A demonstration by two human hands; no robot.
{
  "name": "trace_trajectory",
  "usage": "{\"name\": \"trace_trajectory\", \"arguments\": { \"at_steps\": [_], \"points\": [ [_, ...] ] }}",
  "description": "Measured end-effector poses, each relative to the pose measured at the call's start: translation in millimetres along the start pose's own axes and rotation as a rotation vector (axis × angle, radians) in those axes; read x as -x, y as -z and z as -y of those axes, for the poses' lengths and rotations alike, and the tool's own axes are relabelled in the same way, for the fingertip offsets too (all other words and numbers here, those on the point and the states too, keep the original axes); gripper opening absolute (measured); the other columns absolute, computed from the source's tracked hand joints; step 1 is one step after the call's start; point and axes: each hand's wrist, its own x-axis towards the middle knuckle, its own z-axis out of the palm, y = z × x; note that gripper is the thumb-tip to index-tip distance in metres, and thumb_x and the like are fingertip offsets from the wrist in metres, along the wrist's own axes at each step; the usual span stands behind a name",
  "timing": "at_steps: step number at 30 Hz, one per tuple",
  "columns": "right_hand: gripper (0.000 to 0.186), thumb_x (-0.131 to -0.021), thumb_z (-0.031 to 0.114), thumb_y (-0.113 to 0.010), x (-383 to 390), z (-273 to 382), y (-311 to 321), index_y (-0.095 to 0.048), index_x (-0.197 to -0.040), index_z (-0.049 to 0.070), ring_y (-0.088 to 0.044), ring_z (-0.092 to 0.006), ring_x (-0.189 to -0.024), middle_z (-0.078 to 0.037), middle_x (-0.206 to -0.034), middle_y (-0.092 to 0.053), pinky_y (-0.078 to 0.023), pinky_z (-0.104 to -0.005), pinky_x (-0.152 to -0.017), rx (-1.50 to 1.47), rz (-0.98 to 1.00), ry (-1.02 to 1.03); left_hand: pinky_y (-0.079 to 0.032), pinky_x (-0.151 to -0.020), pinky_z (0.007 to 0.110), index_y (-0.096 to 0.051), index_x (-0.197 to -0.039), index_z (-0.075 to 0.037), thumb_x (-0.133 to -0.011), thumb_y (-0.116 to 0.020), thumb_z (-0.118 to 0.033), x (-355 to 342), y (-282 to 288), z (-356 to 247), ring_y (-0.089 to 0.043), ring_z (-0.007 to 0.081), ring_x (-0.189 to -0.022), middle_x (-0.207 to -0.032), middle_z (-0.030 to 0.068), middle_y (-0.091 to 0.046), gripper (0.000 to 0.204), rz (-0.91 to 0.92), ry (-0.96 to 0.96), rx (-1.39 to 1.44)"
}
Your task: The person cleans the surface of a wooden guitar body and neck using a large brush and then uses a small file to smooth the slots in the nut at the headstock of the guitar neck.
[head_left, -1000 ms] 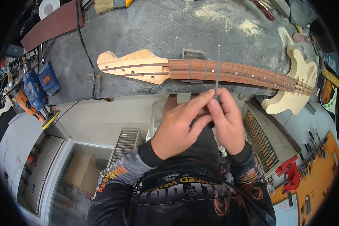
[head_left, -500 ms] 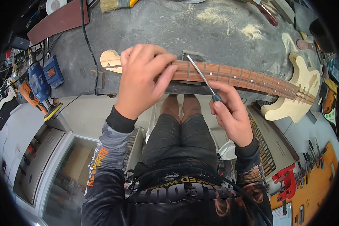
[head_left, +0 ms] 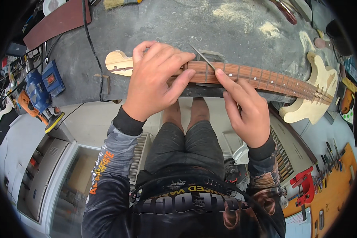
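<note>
An electric guitar with a pale wood body (head_left: pixel 311 95) and a dark fretted neck (head_left: pixel 261 77) lies across the workbench, its headstock (head_left: pixel 118 62) at the left. My left hand (head_left: pixel 154 75) grips the neck just right of the headstock, fingers over the far side and thumb near the near edge. In my right hand (head_left: pixel 248 109) is a slim metal file (head_left: pixel 201 54), slanting across the fretboard with its tip past the far edge. My right index finger is stretched along it; the file's handle is hidden in my palm.
Under the neck, a flat block (head_left: pixel 212 55) shows at the far edge. A black cable (head_left: pixel 92 47) runs across the bench at the left, near a blue power tool (head_left: pixel 37 89). A brush (head_left: pixel 117 4) and sawdust (head_left: pixel 269 29) lie farther back; a red clamp (head_left: pixel 304 184) is at lower right.
My right hand has moved up and over the fretboard, and its index finger now presses along the file. My left hand stays on the neck with its fingers shifted slightly.
</note>
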Motion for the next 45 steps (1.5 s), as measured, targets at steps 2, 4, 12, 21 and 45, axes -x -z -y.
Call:
{"name": "trace_trajectory", "arguments": {
  "at_steps": [2,4,12,21,45],
  "points": [
    [0.044,-0.104,-0.001,-0.065,2.6,-3.5,-4.5,-0.067,-0.148,-0.001,-0.068,-0.0177,-0.082,-0.01,-0.101,-0.075,-0.056,-0.0347,-0.079,0.061,-0.017,0.03,-0.04,-0.107,0.046,-0.077,-0.12,-0.01,-0.093,-0.082,-0.017,2.3,-0.2,2.7,-0.069,0.0271,-0.105,-0.105,0.0049,-0.077,0.029,-0.014,0.009,0.009],
    [0.045,-0.105,0.0,-0.064,14.1,-13.8,-11.0,-0.065,-0.15,0.0,-0.065,-0.0144,-0.081,-0.008,-0.102,-0.075,-0.055,-0.0327,-0.075,-0.298,-0.062,-0.043,-0.041,-0.106,0.046,-0.077,-0.121,-0.01,-0.093,-0.081,-0.016,3.3,-0.3,5.5,-0.069,0.0271,-0.104,-0.106,0.0049,-0.077,0.029,-0.017,0.001,0.003],
    [0.046,-0.106,0.0,-0.063,34.6,-19.5,-11.1,-0.065,-0.152,0.001,-0.061,-0.0069,-0.083,-0.003,-0.103,-0.075,-0.052,-0.0287,-0.073,-0.755,-0.029,-0.331,-0.041,-0.106,0.045,-0.077,-0.123,-0.009,-0.093,-0.081,-0.014,3.8,-1.6,7.9,-0.07,0.0269,-0.104,-0.107,0.0052,-0.078,0.03,-0.022,-0.013,0.026],
    [0.047,-0.102,-0.002,-0.065,11.2,-12.7,-15.7,-0.067,-0.149,0.001,-0.063,-0.0141,-0.076,-0.005,-0.088,-0.068,-0.051,-0.0313,-0.069,-0.133,-0.093,0.013,-0.041,-0.107,0.044,-0.073,-0.132,-0.009,-0.091,-0.082,-0.013,5.4,-1.4,10.1,-0.069,0.0282,-0.105,-0.109,0.0058,-0.078,0.042,-0.06,0.002,0.065],
    [0.038,-0.095,0.001,-0.077,26.2,-6.7,-1.4,-0.074,-0.133,0.002,-0.061,-0.0145,-0.088,-0.008,-0.106,-0.07,-0.05,-0.0303,-0.077,-0.376,-0.103,-0.073,-0.04,-0.098,0.038,-0.072,-0.096,-0.008,-0.093,-0.078,-0.008,-26.3,11.6,5.8,-0.063,0.0235,-0.096,-0.094,0.002,-0.069,0.006,0.063,0.031,0.229]
  ]
}}
